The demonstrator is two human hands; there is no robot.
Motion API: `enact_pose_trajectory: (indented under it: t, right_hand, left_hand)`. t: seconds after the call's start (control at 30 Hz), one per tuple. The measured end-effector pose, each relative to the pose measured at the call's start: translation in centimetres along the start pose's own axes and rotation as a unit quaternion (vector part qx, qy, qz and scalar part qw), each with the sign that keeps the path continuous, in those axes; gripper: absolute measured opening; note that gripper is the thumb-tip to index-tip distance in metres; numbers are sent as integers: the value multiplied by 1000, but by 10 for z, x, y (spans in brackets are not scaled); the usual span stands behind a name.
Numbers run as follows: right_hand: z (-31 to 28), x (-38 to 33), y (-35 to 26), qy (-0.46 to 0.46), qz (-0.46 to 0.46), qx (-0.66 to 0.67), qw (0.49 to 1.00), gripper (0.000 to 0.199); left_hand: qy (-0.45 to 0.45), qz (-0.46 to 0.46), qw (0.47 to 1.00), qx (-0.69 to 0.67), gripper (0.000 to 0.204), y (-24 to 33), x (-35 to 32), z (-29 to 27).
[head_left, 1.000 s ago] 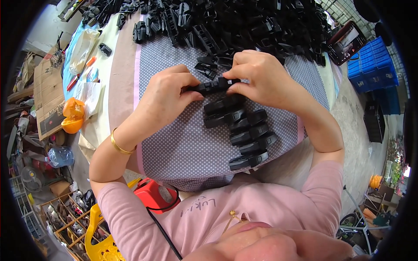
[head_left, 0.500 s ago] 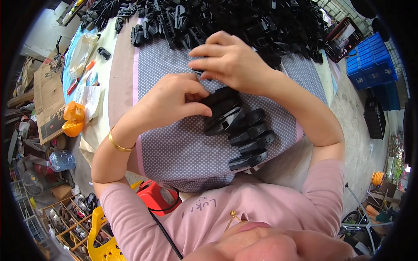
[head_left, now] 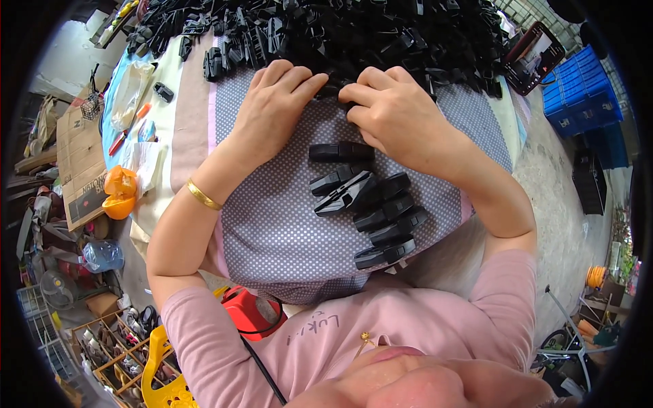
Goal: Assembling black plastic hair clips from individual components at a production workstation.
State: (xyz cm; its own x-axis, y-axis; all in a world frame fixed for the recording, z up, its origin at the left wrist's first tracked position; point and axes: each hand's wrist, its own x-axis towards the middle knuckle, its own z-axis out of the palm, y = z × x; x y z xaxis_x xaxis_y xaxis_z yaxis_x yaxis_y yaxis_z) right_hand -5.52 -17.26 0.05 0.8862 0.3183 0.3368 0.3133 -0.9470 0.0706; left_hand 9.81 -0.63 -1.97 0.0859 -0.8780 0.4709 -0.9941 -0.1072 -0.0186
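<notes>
Head view, looking down: your left hand (head_left: pixel 275 102) and right hand (head_left: pixel 391 112) both reach to 12 o'clock, fingers curled into the near edge of a large heap of black plastic clips (head_left: pixel 354 34) at the far side of the tabletop (head_left: pixel 272 224), which is covered by a grey dotted cloth. Your fingertips touch the clips; whether either hand actually grips one cannot be told. Just below your hands, toward 6 o'clock, lies a row of assembled black clips (head_left: pixel 367 200), running diagonally toward 5 o'clock. A gold bangle (head_left: pixel 203 195) circles your left wrist. At 9 o'clock, an orange object (head_left: pixel 119 192) rests beside cardboard (head_left: pixel 78 163). At 2 o'clock stands a blue crate (head_left: pixel 578 92).
</notes>
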Motion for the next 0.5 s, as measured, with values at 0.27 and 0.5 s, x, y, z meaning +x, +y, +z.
enact_pose_trajectory:
  t: [0.27,0.5]
  right_hand:
    - [-5,1,13,67,15,57,996,12]
    - [6,9,-1,138,112,473,863,51]
  left_hand:
    - [-52,-181,954,-234,40,20,-10,-28]
    - [-184,-171,926,-283,29,22,-19,-46]
